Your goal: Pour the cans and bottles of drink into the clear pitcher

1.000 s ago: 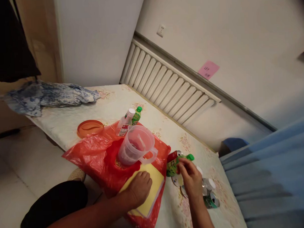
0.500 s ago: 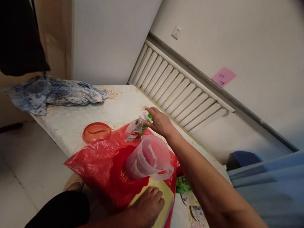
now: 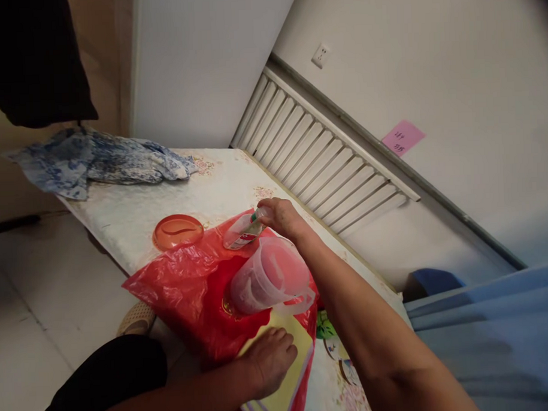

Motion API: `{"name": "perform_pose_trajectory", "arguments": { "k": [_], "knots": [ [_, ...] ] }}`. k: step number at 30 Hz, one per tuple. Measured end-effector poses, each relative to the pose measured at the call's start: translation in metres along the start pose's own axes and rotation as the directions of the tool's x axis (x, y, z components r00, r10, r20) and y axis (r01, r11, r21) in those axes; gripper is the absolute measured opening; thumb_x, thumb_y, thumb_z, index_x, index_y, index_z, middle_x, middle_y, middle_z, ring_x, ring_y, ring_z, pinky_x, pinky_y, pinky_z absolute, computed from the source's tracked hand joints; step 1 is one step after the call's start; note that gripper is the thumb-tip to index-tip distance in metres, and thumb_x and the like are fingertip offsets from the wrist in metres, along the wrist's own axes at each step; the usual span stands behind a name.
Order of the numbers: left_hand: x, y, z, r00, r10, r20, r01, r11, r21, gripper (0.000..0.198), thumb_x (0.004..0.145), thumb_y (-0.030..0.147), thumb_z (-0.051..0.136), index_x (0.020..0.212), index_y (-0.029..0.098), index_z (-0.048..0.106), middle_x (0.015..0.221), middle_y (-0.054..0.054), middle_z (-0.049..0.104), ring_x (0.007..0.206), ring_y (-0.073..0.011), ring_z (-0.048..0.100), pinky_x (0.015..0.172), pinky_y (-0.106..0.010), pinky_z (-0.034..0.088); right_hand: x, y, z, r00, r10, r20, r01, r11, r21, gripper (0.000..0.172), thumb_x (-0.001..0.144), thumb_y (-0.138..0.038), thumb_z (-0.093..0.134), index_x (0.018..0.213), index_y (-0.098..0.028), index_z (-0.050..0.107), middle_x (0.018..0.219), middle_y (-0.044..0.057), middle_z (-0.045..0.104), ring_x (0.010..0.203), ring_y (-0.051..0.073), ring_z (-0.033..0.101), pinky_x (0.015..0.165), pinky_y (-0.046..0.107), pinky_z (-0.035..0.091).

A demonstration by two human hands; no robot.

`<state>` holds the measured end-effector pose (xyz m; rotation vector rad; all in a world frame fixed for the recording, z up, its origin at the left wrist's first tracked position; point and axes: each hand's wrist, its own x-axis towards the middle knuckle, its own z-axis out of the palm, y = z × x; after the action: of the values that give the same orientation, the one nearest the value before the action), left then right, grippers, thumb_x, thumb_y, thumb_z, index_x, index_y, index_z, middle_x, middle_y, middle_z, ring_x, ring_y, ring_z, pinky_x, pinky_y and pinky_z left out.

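My right hand has its fingers around the top of a clear plastic bottle with a red and white label. The bottle leans beyond a translucent plastic pitcher, whose handle points to the right. Under the pitcher is a dark red mat with gold print on a red plastic sheet. My left hand rests on a yellow sheet in front of the pitcher. Its fingers are curled together, and their undersides are hidden.
An orange round lid lies left of the bottle on the floral-covered table. Crumpled blue-and-white cloth lies at the far left end. Partly behind my right arm is a green packet. A white radiator lines the wall.
My right hand has closed around the bottle's top, covering the white cap that showed before. The left hand stays on the yellow sheet. The view has shifted slightly.
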<state>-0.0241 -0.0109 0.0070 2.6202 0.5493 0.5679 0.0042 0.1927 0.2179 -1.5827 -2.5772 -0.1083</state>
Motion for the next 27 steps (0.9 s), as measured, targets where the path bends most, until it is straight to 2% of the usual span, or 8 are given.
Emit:
{"name": "perform_pose_trajectory", "arguments": {
  "k": [4,7,11,15,19,21,24,27],
  "knots": [
    [-0.001,0.001,-0.001,1.000,-0.016,-0.010,0.016,1.000,-0.012,0.018,0.085,0.013,0.051,0.098,0.016,0.063,0.102,-0.011,0.066,0.097,-0.0273,0.060,0.085,-0.041,0.050,-0.018,0.007,-0.023,0.994,0.025,-0.110,-0.010,0.990,0.138,0.028,0.076,-0.019,0.071,0.104,-0.018,0.072,0.087,0.003,0.070,0.077,0.015,0.062,0.075,0.026,0.048],
    [-0.002,0.000,0.001,0.999,-0.022,-0.034,0.021,1.000,-0.020,0.017,0.086,0.012,0.051,0.098,0.016,0.062,0.103,-0.010,0.066,0.097,-0.0255,0.060,0.086,-0.038,0.049,-0.043,0.017,-0.050,0.964,0.093,-0.248,-0.027,0.966,0.259,0.029,0.076,-0.025,0.071,0.104,-0.017,0.071,0.083,0.002,0.068,0.073,0.015,0.061,0.070,0.027,0.048],
    [-0.002,-0.002,-0.001,0.999,-0.009,-0.053,0.006,0.998,-0.056,0.016,0.090,0.013,0.048,0.098,0.017,0.061,0.103,-0.007,0.066,0.097,-0.0230,0.059,0.090,-0.037,0.049,-0.100,0.031,-0.089,0.882,0.253,-0.397,-0.117,0.935,0.335,0.035,0.078,-0.034,0.070,0.108,-0.017,0.070,0.078,0.001,0.066,0.065,0.014,0.060,0.064,0.028,0.049],
    [-0.001,-0.001,-0.005,0.994,-0.090,-0.066,0.074,0.975,-0.209,0.019,0.088,0.014,0.051,0.102,0.017,0.062,0.107,-0.008,0.067,0.103,-0.0239,0.060,0.097,-0.039,0.049,-0.174,0.039,-0.116,0.777,0.414,-0.475,-0.263,0.898,0.353,0.042,0.075,-0.040,0.073,0.111,-0.018,0.069,0.080,0.002,0.069,0.065,0.016,0.063,0.064,0.031,0.054],
    [0.000,0.000,0.000,0.985,-0.159,-0.068,0.119,0.909,-0.400,0.034,0.088,0.016,0.052,0.121,0.016,0.057,0.121,-0.011,0.064,0.116,-0.0249,0.058,0.105,-0.041,0.046,-0.248,0.043,-0.121,0.705,0.516,-0.486,-0.419,0.856,0.302,0.045,0.075,-0.045,0.073,0.112,-0.020,0.069,0.084,0.004,0.072,0.067,0.018,0.066,0.063,0.031,0.056],
    [0.001,0.001,0.005,0.982,-0.182,-0.054,0.132,0.858,-0.496,0.045,0.086,0.017,0.054,0.131,0.015,0.049,0.128,-0.014,0.061,0.120,-0.0252,0.056,0.107,-0.043,0.045,-0.280,0.042,-0.119,0.693,0.555,-0.460,-0.488,0.831,0.268,0.044,0.077,-0.046,0.072,0.113,-0.021,0.069,0.085,0.005,0.072,0.069,0.019,0.067,0.064,0.032,0.056],
    [0.002,0.001,0.011,0.970,-0.241,-0.033,0.162,0.743,-0.649,0.066,0.082,0.019,0.060,0.143,0.018,0.035,0.136,-0.015,0.054,0.120,-0.0253,0.057,0.105,-0.046,0.046,-0.316,0.035,-0.112,0.704,0.585,-0.402,-0.554,0.807,0.204,0.041,0.080,-0.047,0.069,0.112,-0.022,0.069,0.087,0.006,0.074,0.067,0.019,0.066,0.064,0.032,0.056],
    [0.003,0.002,0.011,0.953,-0.295,-0.074,0.151,0.670,-0.727,0.085,0.076,0.022,0.068,0.149,0.023,0.025,0.147,-0.016,0.045,0.128,-0.0284,0.051,0.108,-0.051,0.044,-0.337,0.021,-0.101,0.747,0.592,-0.303,-0.573,0.804,0.157,0.038,0.080,-0.046,0.069,0.109,-0.021,0.071,0.089,0.007,0.074,0.065,0.019,0.064,0.061,0.031,0.053]
  ]
}}
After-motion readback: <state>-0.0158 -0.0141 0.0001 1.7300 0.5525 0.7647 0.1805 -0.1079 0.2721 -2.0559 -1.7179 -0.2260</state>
